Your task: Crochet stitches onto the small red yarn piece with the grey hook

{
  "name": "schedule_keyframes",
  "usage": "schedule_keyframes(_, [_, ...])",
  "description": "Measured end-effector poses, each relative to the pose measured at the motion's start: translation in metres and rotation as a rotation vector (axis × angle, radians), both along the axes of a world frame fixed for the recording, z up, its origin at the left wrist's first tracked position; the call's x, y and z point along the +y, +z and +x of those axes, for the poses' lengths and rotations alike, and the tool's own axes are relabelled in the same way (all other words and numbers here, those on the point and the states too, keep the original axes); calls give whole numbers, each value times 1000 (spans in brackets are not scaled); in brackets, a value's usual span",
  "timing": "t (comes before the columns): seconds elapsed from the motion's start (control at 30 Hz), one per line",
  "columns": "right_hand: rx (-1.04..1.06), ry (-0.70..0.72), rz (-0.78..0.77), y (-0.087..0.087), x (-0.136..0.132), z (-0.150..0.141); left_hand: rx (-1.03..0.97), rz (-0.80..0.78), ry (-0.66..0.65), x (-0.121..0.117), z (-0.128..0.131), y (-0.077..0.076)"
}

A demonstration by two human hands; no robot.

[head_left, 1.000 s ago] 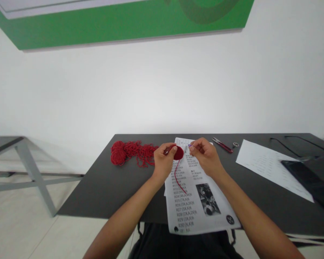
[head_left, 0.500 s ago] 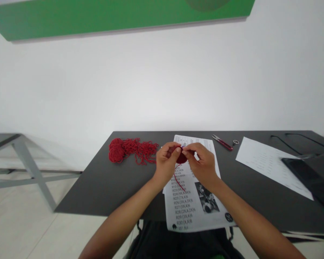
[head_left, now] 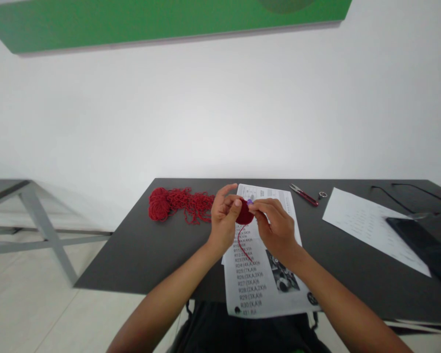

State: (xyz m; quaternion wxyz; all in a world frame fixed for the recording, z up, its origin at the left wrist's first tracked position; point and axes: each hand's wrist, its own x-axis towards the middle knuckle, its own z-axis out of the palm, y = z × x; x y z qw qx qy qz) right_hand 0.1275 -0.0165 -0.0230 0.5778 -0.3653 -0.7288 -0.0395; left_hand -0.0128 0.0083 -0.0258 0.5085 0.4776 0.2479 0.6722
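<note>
My left hand pinches a small round dark red crochet piece between thumb and fingers, above a printed pattern sheet. My right hand is closed on a crochet hook with a purple tip, which touches the top of the piece. A red yarn strand hangs from the piece down onto the sheet. A loose heap of red yarn lies on the dark table left of my hands.
Small red-handled snips and a metal ring lie behind the sheet. A second white paper, a black phone and a black cable are at the right. Another table stands at the far left.
My hands have come together; the right hand brought the hook from apart up against the red piece. The left forefinger has lifted. The view has tilted down slightly.
</note>
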Motion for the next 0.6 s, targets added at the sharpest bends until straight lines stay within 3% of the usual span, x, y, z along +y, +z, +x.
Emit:
schedule_keyframes(0.17, [-70, 23, 104, 2, 1, 2, 142, 55, 48, 0, -1, 0])
schedule_keyframes(0.43, [8, 37, 25, 1, -3, 0, 109, 5, 95, -4, 0, 4])
schedule_keyframes(0.6, [31, 33, 31, 4, -5, 0, 137, 59, 193, -4, -1, 8])
